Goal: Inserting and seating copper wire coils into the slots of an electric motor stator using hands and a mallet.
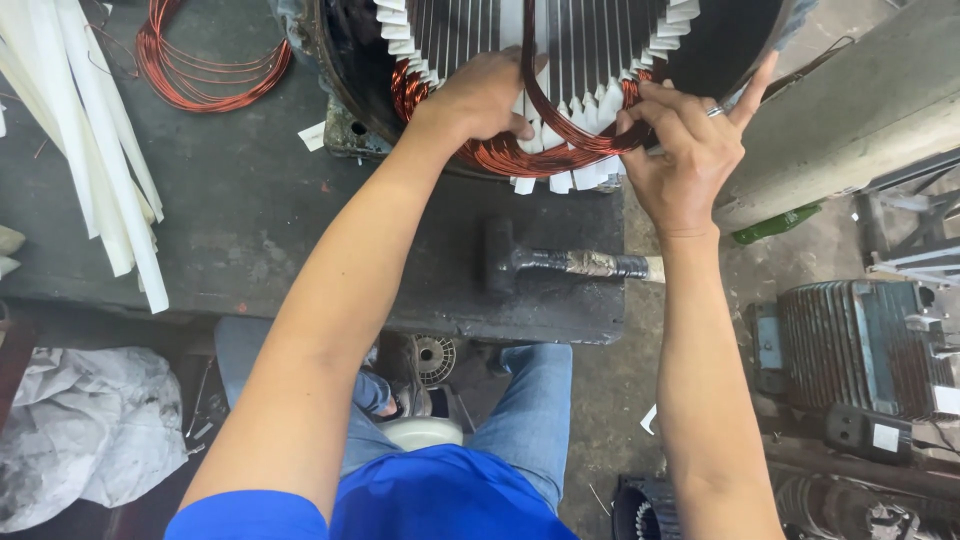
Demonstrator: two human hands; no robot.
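Pressing copper coil point(560, 135) into the stator point(560, 40), the person's left hand point(480, 95) has fingers curled on the winding; right hand point(685, 150) pinches the loop, index finger out. Risk, judged: wire slipping past fingertips, scraping enamel on slot edges. Mallet point(560, 265) lies below both wrists.

Motor-repair workshop. Grimy dark metal workbench point(250, 230), loose coil of bare copper wire point(205, 60), strips of white insulation paper point(95, 140), black-headed mallet with taped handle point(560, 264). Large open stator with copper windings point(520, 60) on bench; grey ribbed electric motor housing point(850, 345) on dirty concrete floor point(610, 390).
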